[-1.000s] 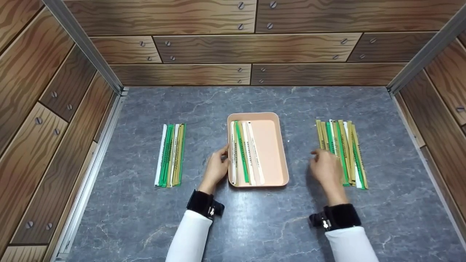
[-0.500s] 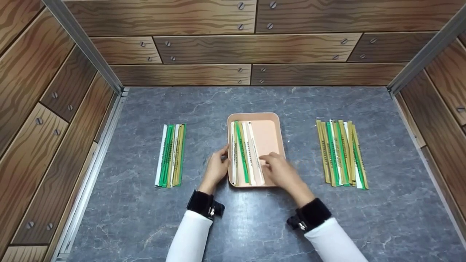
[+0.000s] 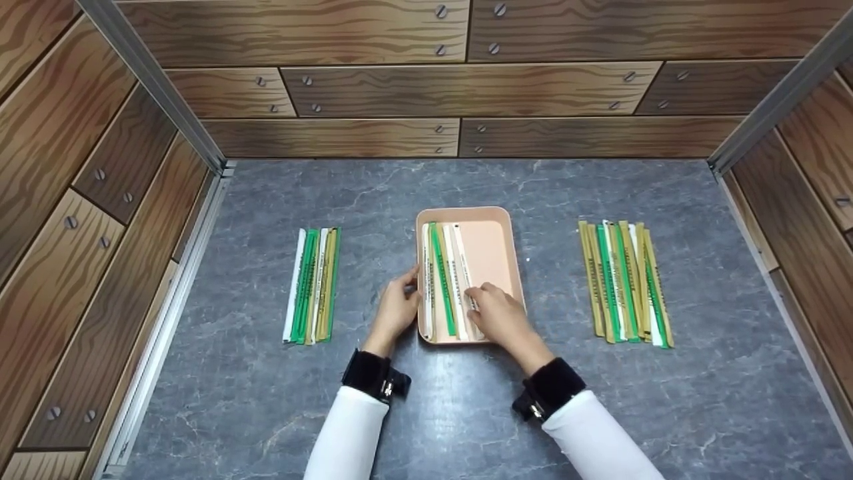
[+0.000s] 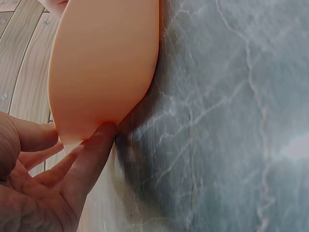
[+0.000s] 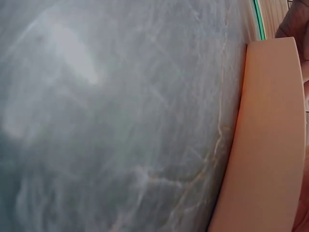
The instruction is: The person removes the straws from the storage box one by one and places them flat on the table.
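Observation:
A peach tray [image 3: 493, 260] lies in the middle of the table with several white, green and gold wrapped straws [image 3: 445, 280] side by side in its left part. My left hand [image 3: 394, 308] grips the tray's left side; the left wrist view shows thumb and fingers of the left hand [image 4: 53, 179] at the tray wall [image 4: 106, 63]. Over the tray, my right hand [image 3: 500, 319] bends its fingers to the rightmost white straw [image 3: 464, 257] and appears to pinch it. The hand covers part of that straw. In the right wrist view the tray wall [image 5: 265, 135] hides most of the fingers.
A row of wrapped straws [image 3: 312, 287] lies on the table left of the tray. A looser row of wrapped straws [image 3: 625, 283] lies to its right. Wood-patterned panels [image 3: 373, 90] stand at the back and both sides of the grey table [image 3: 440, 427].
My right hand has come left from the right-hand straws into the tray and moved slightly further left onto the rightmost straw. The left hand has stayed at the tray.

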### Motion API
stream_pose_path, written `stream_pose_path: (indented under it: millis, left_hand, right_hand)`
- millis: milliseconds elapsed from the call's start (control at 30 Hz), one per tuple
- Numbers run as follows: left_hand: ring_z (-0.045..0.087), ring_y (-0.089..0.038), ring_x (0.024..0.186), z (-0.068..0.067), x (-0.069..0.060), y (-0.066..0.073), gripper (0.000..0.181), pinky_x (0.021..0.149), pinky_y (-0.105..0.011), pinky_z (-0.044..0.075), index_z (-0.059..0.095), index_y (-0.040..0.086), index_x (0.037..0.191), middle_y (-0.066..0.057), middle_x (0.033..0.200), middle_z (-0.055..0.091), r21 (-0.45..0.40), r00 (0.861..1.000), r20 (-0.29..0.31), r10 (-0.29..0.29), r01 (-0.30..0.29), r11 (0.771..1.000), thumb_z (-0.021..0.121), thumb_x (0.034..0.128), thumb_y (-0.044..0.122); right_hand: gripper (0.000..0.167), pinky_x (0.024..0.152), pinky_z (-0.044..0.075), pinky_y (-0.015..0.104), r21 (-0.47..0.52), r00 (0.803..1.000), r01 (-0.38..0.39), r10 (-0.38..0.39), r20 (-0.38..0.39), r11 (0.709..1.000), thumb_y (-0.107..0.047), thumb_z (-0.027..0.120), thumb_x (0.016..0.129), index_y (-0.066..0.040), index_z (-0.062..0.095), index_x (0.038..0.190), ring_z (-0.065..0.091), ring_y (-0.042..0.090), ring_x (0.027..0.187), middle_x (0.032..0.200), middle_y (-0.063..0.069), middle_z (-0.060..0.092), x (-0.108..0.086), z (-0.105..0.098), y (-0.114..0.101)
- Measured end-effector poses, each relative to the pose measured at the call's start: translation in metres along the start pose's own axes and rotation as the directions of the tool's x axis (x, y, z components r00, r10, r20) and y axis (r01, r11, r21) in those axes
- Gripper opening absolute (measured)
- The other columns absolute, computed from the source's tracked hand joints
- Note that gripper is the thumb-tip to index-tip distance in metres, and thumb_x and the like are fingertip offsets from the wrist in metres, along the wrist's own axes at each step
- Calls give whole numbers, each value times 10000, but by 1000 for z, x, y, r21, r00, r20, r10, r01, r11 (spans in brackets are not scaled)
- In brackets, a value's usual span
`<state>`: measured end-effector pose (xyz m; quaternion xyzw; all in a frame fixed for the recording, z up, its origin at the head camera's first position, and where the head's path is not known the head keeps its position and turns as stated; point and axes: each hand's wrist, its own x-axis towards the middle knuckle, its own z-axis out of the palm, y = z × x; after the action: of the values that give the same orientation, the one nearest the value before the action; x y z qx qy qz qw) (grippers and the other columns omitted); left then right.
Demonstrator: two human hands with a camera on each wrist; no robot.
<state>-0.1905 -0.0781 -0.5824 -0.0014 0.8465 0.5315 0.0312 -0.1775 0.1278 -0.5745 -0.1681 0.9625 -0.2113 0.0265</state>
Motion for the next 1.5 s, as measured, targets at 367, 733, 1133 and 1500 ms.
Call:
stream_pose_path:
  millis: [367,733,1133,1500]
  left_hand:
    - [671,-273,973,1,0,-1,554,842,-338,547,516,1,1402,-221,1166,656,-6,1000,4,6,-6,1000,571,861,-104]
    - [667,-287,992,1,0,-2,556,856,-337,544,518,2,1400,-229,1178,649,-10,1000,4,6,-6,1000,572,859,-114]
    - [665,-250,995,2,0,-1,531,858,-322,539,524,6,1398,-194,1149,664,10,1000,-1,-7,7,1000,581,878,-87]
    - [656,-282,1042,0,0,0,542,886,-331,532,500,19,1418,-200,1204,645,-25,999,15,-33,34,999,577,890,-78]
  right_hand:
    - [402,699,564,459,3,998,-55,55,-3,998,-61,753,800,-15,667,1191,647,351,844,1009,170,638,0,3,-3]
    - [439,772,554,445,62,998,-59,61,-19,996,35,678,765,20,654,1203,639,348,891,1003,175,646,-2,2,-2]
    - [487,745,547,423,165,990,-97,112,-85,982,68,639,767,6,624,1249,638,289,842,946,132,662,-8,-13,-4]
    - [556,571,562,328,364,969,-117,187,-164,924,123,602,755,28,587,1303,671,243,737,924,154,635,-20,-56,9]
